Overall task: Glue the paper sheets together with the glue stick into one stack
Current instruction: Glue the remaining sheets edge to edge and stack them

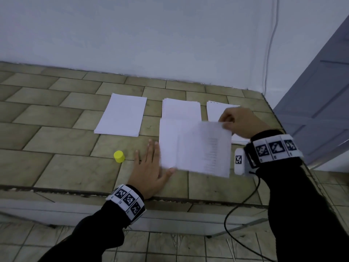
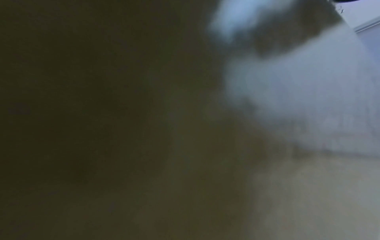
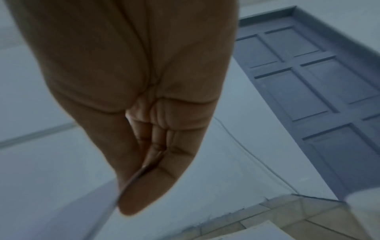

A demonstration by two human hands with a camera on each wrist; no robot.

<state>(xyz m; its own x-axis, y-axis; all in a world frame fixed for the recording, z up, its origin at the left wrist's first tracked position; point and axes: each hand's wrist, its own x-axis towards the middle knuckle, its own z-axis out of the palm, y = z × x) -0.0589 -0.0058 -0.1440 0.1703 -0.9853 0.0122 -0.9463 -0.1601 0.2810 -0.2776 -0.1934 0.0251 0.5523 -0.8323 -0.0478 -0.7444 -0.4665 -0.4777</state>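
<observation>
**Mid-stack, one sheet in the air**

Looks somewhere in the middle of the job, judging by the layout. Three piles of white paper on the tiled counter [image 1: 56,167]: left pile [image 1: 120,115], middle pile [image 1: 180,110], right pile [image 1: 217,110]. Can't tell from here which sheets are already stuck together, so no real count of done versus left. Plenty of loose-looking paper either way.

Right hand [image 1: 239,122] pinching the far right corner of a single sheet [image 1: 204,148], thumb on one side and fingers on the other; wrist view shows the paper edge [image 3: 131,180] squeezed between them. Sheet lifted off the counter, hanging over the near end of the middle pile, blurred. Long axis running roughly away from the body, tilted a bit, pinched corner highest. Faint print showing through, so probably printed side down, but not sure.

Left hand [image 1: 149,171] flat on the counter, fingers straight, gripping nothing, thumb touching or just under the near left edge of the sheet. Left wrist view just dark blur.

Yellow cap [image 1: 119,156] lying on its side, left of that hand. Glue stick body itself not clearly spotted anywhere. White tagged block [image 1: 238,160] near the right wrist, likely part of the rig.

Probably next: lay the sheet square on the middle pile and press down.
</observation>
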